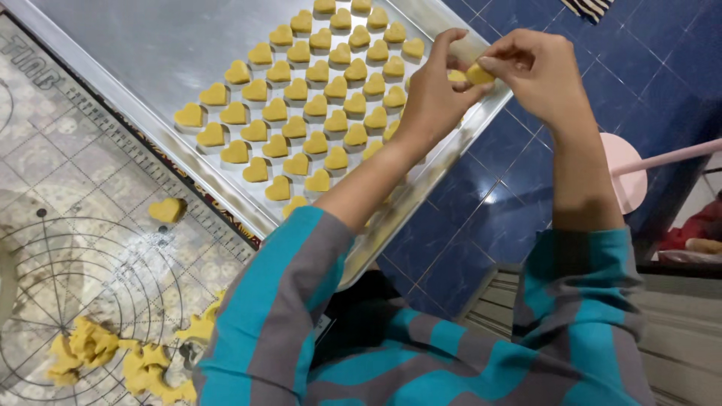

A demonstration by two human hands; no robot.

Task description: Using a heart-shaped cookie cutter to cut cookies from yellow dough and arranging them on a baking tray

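A small yellow dough piece [479,73] is pinched between the fingertips of the left hand [436,94] and right hand [538,71], held above the near edge of the metal baking tray [150,53], where heart-shaped cookies [301,98] lie in tidy rows.

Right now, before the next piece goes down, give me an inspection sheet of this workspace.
Surface: a printed baking mat with circle guides, on a blue tiled floor.
Job's things: a metal baking tray holds rows of yellow heart-shaped dough pieces; its upper left part is bare.
Clutter: one loose heart piece on the mat; dough scraps at the mat's lower edge.
Grippers: left hand and right hand together pinch a small dough piece over the tray's right edge.
Cables: nothing seen.
Surroundings: a pink round object at the right; striped fabric at the top.
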